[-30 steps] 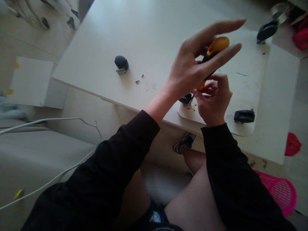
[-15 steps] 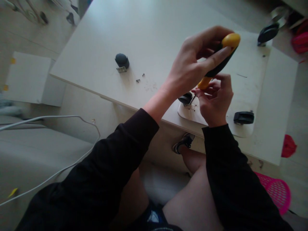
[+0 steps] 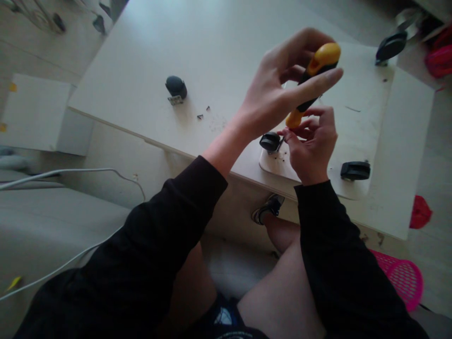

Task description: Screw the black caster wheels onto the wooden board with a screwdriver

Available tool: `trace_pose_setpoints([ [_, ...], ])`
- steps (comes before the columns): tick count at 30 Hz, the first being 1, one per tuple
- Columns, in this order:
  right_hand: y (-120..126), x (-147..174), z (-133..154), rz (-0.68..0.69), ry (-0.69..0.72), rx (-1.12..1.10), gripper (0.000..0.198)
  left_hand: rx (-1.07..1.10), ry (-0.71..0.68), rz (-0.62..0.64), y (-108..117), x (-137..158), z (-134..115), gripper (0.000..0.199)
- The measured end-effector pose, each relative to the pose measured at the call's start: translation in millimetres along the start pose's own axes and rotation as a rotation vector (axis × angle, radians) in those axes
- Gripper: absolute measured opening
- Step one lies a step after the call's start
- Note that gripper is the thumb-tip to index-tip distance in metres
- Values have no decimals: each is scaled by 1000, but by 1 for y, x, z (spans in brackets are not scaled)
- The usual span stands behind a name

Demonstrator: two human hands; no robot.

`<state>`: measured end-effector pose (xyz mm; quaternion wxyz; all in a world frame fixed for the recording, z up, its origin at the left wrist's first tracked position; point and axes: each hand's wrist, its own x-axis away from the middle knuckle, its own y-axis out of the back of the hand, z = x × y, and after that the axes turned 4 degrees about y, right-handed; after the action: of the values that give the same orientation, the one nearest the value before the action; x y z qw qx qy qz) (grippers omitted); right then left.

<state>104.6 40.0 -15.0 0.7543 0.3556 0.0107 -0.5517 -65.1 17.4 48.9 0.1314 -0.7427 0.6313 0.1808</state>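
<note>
My left hand [image 3: 278, 89] is closed round the yellow and black handle of a screwdriver [image 3: 316, 70], with its thumb laid along the grip. The tool tilts, its lower end pointing down and left to a black caster [image 3: 270, 141] at the near corner of a pale rounded board [image 3: 353, 136]. Just beneath the handle my right hand [image 3: 314, 146] pinches at the screwdriver's shaft, its fingertips close by the caster's metal plate. Those fingers hide most of the shaft and the tip. Small holes show in the board below this caster.
A loose caster [image 3: 175, 88] stands on the white tabletop [image 3: 141, 61], with small screws [image 3: 200, 117] nearby. Two more casters sit on the board, one at the near right [image 3: 355, 170] and another at the far right [image 3: 391, 47]. A pink basket [image 3: 404, 282] stands low right.
The screwdriver handle has turned a little within my left hand, and that thumb has stretched out further. My right hand stays at the caster; the whole view has shifted slightly.
</note>
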Motion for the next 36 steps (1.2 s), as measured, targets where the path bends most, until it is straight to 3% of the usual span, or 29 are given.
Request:
trace_pose_setpoints([
  [4, -1, 0, 9, -13, -32, -30, 38, -25, 76, 136, 2, 3, -7, 45],
  [7, -1, 1, 13, -24, -23, -26, 39, -451, -67, 176, 3, 2, -11, 52],
  [10, -1, 1, 14, -17, -16, -9, 39, -1030, -345, 379, 6, 1, -14, 68],
  [12, 0, 0, 13, -18, -24, 6, 40, -1267, -465, 521, 8, 1, -15, 68],
  [13, 0, 0, 13, -20, -27, 9, 41, -1317, -473, 533, 8, 0, -15, 69],
  [16, 0, -1, 13, -35, -41, 16, 47, -1215, -332, 353, 6, 0, -13, 81],
  [19, 0, -1, 14, -54, -56, 26, 48, -844, -124, 120, 1, 0, -11, 79],
  [21, -1, 0, 14, -56, -59, 16, 46, -554, -30, 48, 0, 1, -11, 69],
  [26, -2, 3, 11, -39, -62, -13, 41, -147, 148, 144, 2, 1, -12, 54],
  [29, -2, 3, 12, -43, -56, -40, 41, -165, 157, 180, 1, -1, -14, 50],
  [33, -2, 4, 18, -54, -41, -70, 40, -245, 102, 188, -2, -2, -15, 66],
  [36, 0, 3, 21, -63, -34, -36, 38, -221, 142, 161, -2, -2, -14, 54],
])
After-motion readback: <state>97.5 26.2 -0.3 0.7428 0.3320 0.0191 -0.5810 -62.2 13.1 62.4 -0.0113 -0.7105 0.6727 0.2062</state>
